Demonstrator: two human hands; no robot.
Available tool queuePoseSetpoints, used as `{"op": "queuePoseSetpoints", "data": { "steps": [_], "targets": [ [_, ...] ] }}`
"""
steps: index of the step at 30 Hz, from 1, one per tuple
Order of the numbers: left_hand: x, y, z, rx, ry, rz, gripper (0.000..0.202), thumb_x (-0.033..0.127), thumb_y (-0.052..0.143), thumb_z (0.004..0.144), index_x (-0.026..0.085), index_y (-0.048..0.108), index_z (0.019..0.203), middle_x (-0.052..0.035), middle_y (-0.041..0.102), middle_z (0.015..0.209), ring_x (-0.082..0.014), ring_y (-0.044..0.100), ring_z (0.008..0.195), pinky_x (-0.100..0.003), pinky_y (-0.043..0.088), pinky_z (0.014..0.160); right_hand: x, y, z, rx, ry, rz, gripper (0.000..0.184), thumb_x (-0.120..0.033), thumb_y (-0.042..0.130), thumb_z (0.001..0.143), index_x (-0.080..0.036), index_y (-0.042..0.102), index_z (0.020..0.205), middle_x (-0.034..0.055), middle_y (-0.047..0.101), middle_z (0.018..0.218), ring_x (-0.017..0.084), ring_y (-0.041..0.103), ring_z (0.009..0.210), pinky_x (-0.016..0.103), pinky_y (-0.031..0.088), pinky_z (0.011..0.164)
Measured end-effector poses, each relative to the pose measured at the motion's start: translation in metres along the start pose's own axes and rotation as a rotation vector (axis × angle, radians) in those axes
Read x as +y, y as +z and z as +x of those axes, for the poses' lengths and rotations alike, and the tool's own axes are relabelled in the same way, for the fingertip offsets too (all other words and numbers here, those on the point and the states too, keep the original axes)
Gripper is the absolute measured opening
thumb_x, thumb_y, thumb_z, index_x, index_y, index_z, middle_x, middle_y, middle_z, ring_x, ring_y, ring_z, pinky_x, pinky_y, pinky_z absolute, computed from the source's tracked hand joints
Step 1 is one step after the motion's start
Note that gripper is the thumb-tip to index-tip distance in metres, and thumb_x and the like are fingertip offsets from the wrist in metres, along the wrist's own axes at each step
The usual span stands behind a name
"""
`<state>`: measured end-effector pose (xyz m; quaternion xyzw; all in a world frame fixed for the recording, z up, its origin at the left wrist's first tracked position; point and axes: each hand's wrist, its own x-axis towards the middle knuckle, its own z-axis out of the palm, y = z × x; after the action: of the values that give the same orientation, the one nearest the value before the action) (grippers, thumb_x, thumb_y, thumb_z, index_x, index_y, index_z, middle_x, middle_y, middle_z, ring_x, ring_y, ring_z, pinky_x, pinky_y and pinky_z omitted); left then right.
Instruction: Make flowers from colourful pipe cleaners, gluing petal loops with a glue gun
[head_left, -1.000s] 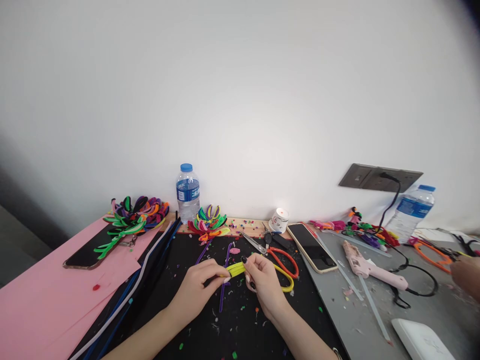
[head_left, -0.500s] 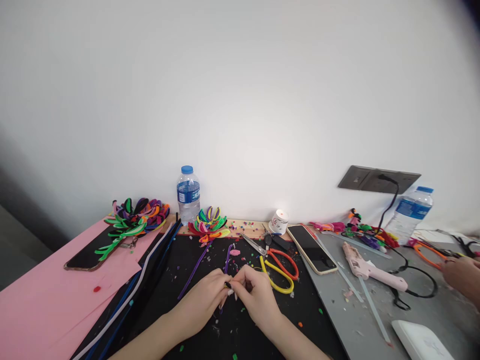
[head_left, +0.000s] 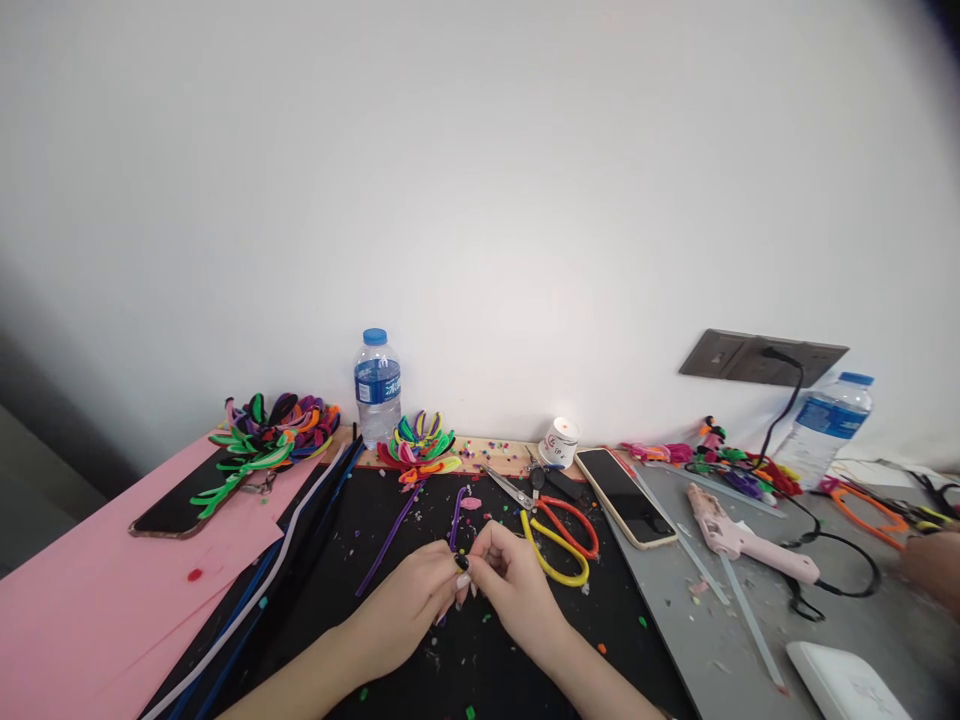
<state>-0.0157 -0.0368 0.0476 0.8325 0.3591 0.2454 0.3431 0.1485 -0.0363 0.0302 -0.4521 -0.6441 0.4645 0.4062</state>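
Note:
My left hand (head_left: 411,608) and my right hand (head_left: 516,592) meet over the black mat (head_left: 600,660), fingertips pinched together. Between them is a small black piece (head_left: 461,562), partly covered by the fingers; its kind is too small to make out. Just beyond the fingertips lies a bent purple pipe cleaner (head_left: 457,515), and a longer purple pipe cleaner (head_left: 390,540) is to the left. Scissors (head_left: 559,535) with a red and a yellow handle lie open-bladed beyond my right hand. A small pink piece (head_left: 470,503) rests near them.
Pipe-cleaner bundles (head_left: 420,445) and a water bottle (head_left: 377,390) stand by the wall. A paper cup (head_left: 559,443), a phone (head_left: 626,500) and a pink glue gun (head_left: 750,545) with a cord are rightward. A co-worker's hand (head_left: 934,565) is at the right edge.
The small black piece shows more between my fingertips, and my right fingers have risen slightly. The co-worker's hand has moved right and down, away from the orange-handled scissors.

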Motion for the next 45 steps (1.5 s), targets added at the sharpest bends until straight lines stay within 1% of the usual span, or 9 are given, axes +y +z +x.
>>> {"op": "queuePoseSetpoints", "data": {
  "steps": [7, 12, 16, 20, 25, 30, 34, 40, 45],
  "targets": [
    [-0.008, 0.004, -0.001, 0.041, 0.074, 0.287, 0.032, 0.016, 0.028, 0.092, 0.019, 0.049, 0.068, -0.0009, 0.053, 0.069, -0.0163, 0.048, 0.069, -0.029, 0.035, 0.067, 0.000, 0.002, -0.001, 0.008, 0.041, -0.217, 0.039, -0.032, 0.038, 0.089, -0.019, 0.038, 0.053, -0.0044, 0.040, 0.046, 0.009, 0.037, 0.045, 0.023, 0.025, 0.046],
    [-0.015, 0.010, 0.000, 0.086, 0.146, 0.529, 0.029, 0.008, 0.031, 0.088, 0.018, 0.050, 0.069, -0.0016, 0.054, 0.067, -0.0168, 0.047, 0.067, -0.031, 0.033, 0.065, -0.002, 0.006, -0.002, 0.026, 0.119, -0.199, 0.036, -0.024, 0.037, 0.087, -0.019, 0.034, 0.051, -0.0047, 0.037, 0.047, 0.009, 0.035, 0.046, 0.023, 0.024, 0.046],
    [-0.017, 0.013, 0.001, 0.122, 0.173, 0.598, 0.029, 0.007, 0.032, 0.087, 0.018, 0.049, 0.067, -0.0015, 0.053, 0.065, -0.0171, 0.045, 0.065, -0.031, 0.032, 0.063, -0.004, 0.007, -0.003, 0.056, 0.074, -0.239, 0.033, -0.020, 0.038, 0.084, -0.019, 0.030, 0.052, -0.0055, 0.033, 0.049, 0.009, 0.032, 0.049, 0.023, 0.021, 0.046],
    [-0.016, 0.013, -0.001, 0.078, 0.144, 0.534, 0.028, 0.008, 0.032, 0.088, 0.018, 0.049, 0.068, -0.0017, 0.054, 0.066, -0.0173, 0.046, 0.066, -0.030, 0.032, 0.063, -0.004, 0.005, -0.001, 0.024, 0.037, -0.280, 0.032, -0.019, 0.038, 0.084, -0.019, 0.032, 0.053, -0.0053, 0.034, 0.050, 0.009, 0.032, 0.050, 0.023, 0.021, 0.047],
    [-0.010, 0.007, -0.002, -0.006, 0.043, 0.219, 0.029, 0.016, 0.031, 0.091, 0.019, 0.048, 0.067, 0.0003, 0.051, 0.066, -0.0152, 0.048, 0.067, -0.026, 0.034, 0.063, -0.005, 0.002, 0.002, -0.042, 0.025, -0.274, 0.032, -0.020, 0.036, 0.086, -0.018, 0.038, 0.054, -0.0043, 0.040, 0.052, 0.009, 0.035, 0.051, 0.023, 0.023, 0.049],
    [-0.005, 0.009, 0.000, -0.029, -0.145, -0.344, 0.039, 0.035, 0.028, 0.093, 0.019, 0.044, 0.061, 0.0048, 0.042, 0.052, -0.0111, 0.042, 0.052, -0.023, 0.034, 0.057, -0.009, -0.002, 0.000, -0.064, -0.012, -0.256, 0.032, -0.021, 0.036, 0.087, -0.019, 0.035, 0.055, -0.0054, 0.036, 0.051, 0.009, 0.032, 0.050, 0.023, 0.021, 0.048],
    [-0.003, 0.015, 0.002, -0.078, -0.255, -0.794, 0.039, 0.047, 0.039, 0.088, 0.018, 0.046, 0.062, 0.0056, 0.041, 0.048, -0.0096, 0.037, 0.047, -0.022, 0.028, 0.051, -0.014, -0.003, -0.003, -0.023, -0.094, -0.287, 0.033, -0.019, 0.036, 0.087, -0.019, 0.029, 0.055, -0.0061, 0.030, 0.050, 0.009, 0.028, 0.049, 0.023, 0.020, 0.048],
    [0.004, 0.019, 0.000, -0.179, -0.323, -1.355, 0.035, 0.042, 0.057, 0.080, 0.017, 0.047, 0.057, 0.0095, 0.027, 0.035, -0.0091, 0.035, 0.043, -0.024, 0.031, 0.057, -0.019, -0.002, -0.013, 0.039, -0.299, -0.395, 0.031, -0.019, 0.035, 0.089, -0.020, 0.024, 0.060, -0.0054, 0.029, 0.055, 0.009, 0.031, 0.050, 0.023, 0.023, 0.050],
    [0.007, 0.018, -0.003, -0.312, -0.316, -1.580, 0.033, 0.033, 0.061, 0.078, 0.016, 0.049, 0.052, 0.0099, 0.025, 0.029, -0.0092, 0.034, 0.040, -0.026, 0.034, 0.059, -0.026, -0.002, -0.022, -0.007, -0.485, -0.453, 0.026, -0.015, 0.032, 0.088, -0.020, 0.028, 0.064, -0.0039, 0.033, 0.059, 0.009, 0.034, 0.053, 0.022, 0.027, 0.052]
  ]
}}
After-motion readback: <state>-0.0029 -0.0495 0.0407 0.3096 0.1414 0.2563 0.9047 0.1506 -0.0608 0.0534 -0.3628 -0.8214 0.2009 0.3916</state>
